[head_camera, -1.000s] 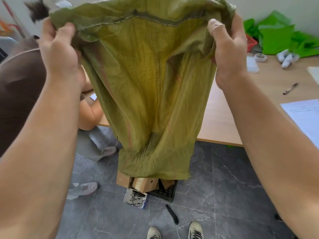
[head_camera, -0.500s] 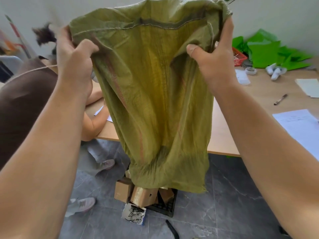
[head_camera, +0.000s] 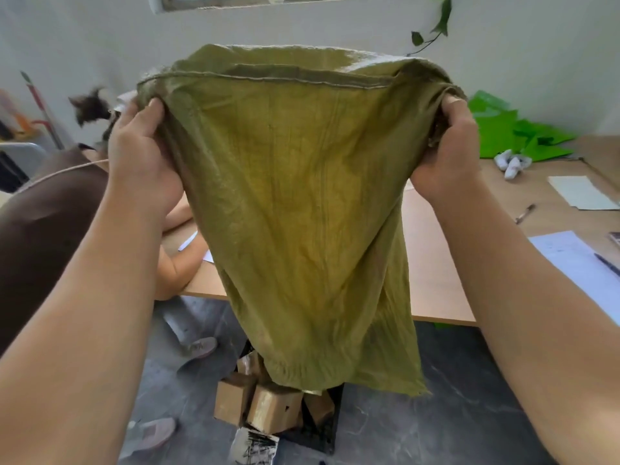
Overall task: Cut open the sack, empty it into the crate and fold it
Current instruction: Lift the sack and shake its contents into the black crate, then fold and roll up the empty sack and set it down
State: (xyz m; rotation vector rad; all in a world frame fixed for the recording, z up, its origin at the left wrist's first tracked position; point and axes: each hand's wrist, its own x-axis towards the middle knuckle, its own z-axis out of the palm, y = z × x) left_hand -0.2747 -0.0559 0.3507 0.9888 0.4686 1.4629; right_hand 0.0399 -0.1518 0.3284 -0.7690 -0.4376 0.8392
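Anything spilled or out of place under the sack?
Yes. One printed carton lies on the floor outside the black crate, and the brown boxes are heaped askew, overhanging its left edge. The sack hangs limp from both hands.

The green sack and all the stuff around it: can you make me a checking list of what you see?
Surface: dark stone floor; wooden table behind.
Job's things: sack held up, hanging limp over the black crate, where cardboard boxes are piled.
Clutter: papers, pens, green bags on the table.
Grippers: left hand and right hand both grip the sack's top corners.
Cables: nothing seen.
Surroundings: seated person in brown at left; white wall, hanging vine.
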